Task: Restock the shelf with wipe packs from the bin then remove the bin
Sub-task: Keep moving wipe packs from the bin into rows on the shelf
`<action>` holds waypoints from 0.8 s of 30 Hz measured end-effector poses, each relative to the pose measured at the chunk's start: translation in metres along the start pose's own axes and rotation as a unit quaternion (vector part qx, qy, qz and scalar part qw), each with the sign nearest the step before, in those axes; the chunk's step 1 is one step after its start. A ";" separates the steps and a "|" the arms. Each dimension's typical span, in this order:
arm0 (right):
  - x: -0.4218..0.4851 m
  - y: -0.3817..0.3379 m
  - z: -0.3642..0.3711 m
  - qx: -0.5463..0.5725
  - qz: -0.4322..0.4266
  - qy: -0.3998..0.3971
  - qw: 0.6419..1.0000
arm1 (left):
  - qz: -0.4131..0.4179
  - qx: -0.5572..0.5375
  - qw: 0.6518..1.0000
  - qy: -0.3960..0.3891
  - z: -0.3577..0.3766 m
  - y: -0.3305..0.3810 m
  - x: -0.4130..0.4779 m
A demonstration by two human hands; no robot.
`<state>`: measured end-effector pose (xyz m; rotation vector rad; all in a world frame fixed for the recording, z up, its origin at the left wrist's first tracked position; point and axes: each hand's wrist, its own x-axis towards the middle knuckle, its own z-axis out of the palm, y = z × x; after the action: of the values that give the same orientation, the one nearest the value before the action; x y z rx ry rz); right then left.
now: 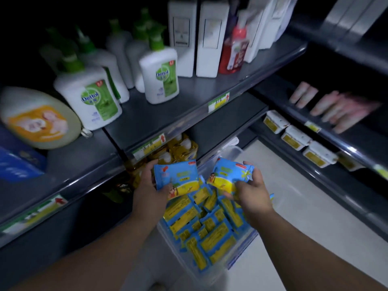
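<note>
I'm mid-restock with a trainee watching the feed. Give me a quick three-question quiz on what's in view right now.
1. True or false: the left hand holds one wipe pack and the right hand holds a second pack.
2. Multiple choice: the clear bin below the hands is A) empty, B) holding many packs, C) covered with a lid.
3. Fill the blank: the white bottles with green pumps stand on a shelf ___ the hands.

Key: 1 true; 2 B; 3 above.
</note>
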<state>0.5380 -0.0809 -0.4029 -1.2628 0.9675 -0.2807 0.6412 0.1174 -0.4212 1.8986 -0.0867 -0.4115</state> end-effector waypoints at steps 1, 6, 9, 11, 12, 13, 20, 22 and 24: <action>-0.009 -0.010 -0.001 0.024 -0.003 0.003 1.000 | 0.006 -0.004 1.000 0.003 -0.004 0.011 -0.005; -0.052 -0.046 -0.005 0.078 -0.043 -0.007 0.996 | 0.044 -0.004 0.998 0.046 -0.023 0.053 -0.037; -0.081 -0.066 -0.014 0.085 -0.078 -0.043 0.992 | 0.052 -0.019 0.996 0.077 -0.038 0.074 -0.069; -0.102 -0.078 -0.022 0.087 -0.088 -0.088 0.988 | 0.060 -0.030 0.992 0.107 -0.049 0.087 -0.094; -0.112 -0.082 -0.027 0.078 -0.087 -0.114 0.987 | 0.069 -0.033 0.990 0.118 -0.055 0.092 -0.107; -0.123 -0.087 -0.031 0.067 -0.086 -0.139 0.984 | 0.078 -0.041 0.988 0.127 -0.061 0.096 -0.120; -0.202 -0.131 -0.026 0.010 -0.078 -0.317 0.945 | 0.116 -0.091 0.977 0.154 -0.118 0.140 -0.213; -0.222 -0.145 -0.017 0.009 -0.083 -0.347 0.934 | 0.130 -0.102 0.972 0.165 -0.141 0.152 -0.233; -0.243 -0.158 -0.005 0.004 -0.090 -0.382 0.920 | 0.144 -0.117 0.967 0.177 -0.167 0.161 -0.249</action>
<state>0.4399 0.0243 -0.1511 -1.2997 0.1778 0.0785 0.4845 0.2720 -0.1622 1.6667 -0.0722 0.1143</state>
